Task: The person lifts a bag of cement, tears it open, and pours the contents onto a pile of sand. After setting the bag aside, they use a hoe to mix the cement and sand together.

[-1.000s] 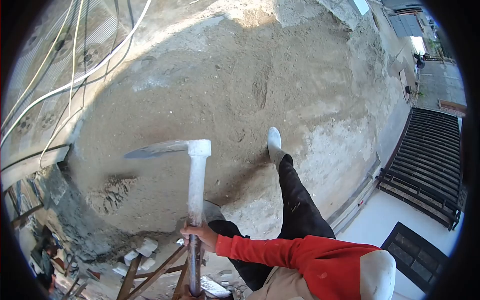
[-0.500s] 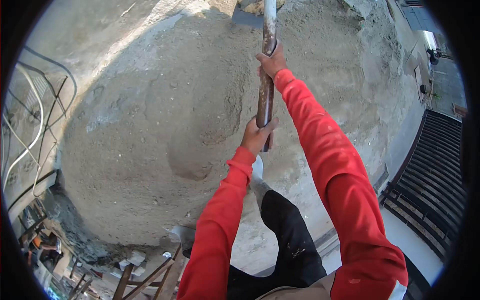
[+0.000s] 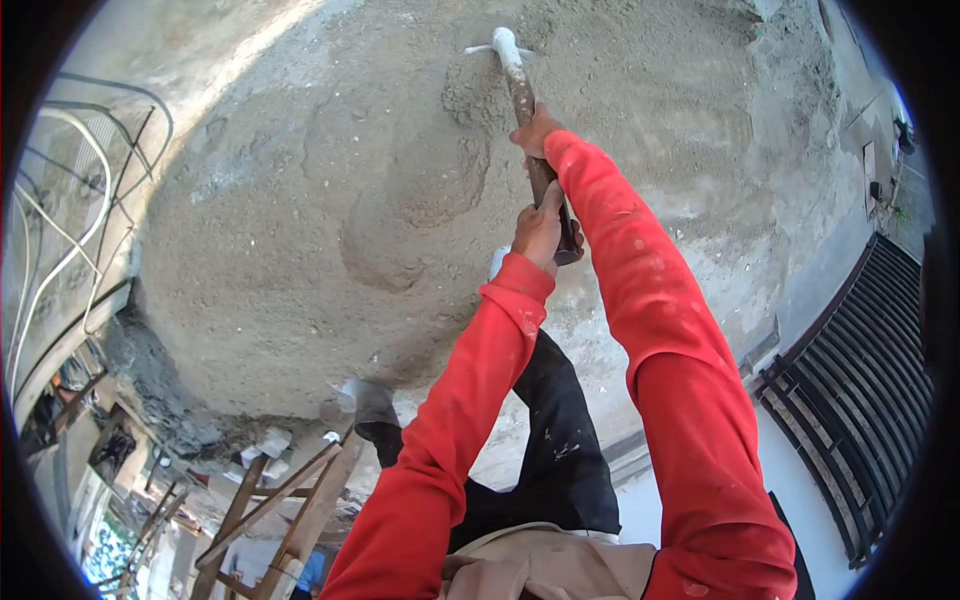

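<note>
My right hand (image 3: 537,131) is wrapped round the upper part of a long-handled hoe (image 3: 523,98). Lower down, near the butt of the brown handle, my left hand (image 3: 540,232) grips the same tool. The hoe's whitish head points away from me, its blade seen nearly edge-on and resting in grey wet mortar (image 3: 270,270). A small heap of the mortar (image 3: 476,92) lies just on my side of the blade. A scooped hollow shows left of the handle.
My booted feet stand at the mortar's near edge, one boot (image 3: 376,410) at left. Loose cables (image 3: 100,190) lie at the far left. A wooden frame (image 3: 290,520) stands at lower left, and a black metal grille (image 3: 850,390) is at right.
The hoe's head has come down and nearer to me, its blade now in the mortar. Both hands have stayed on the handle, moving closer together in view. My view has shifted slightly.
</note>
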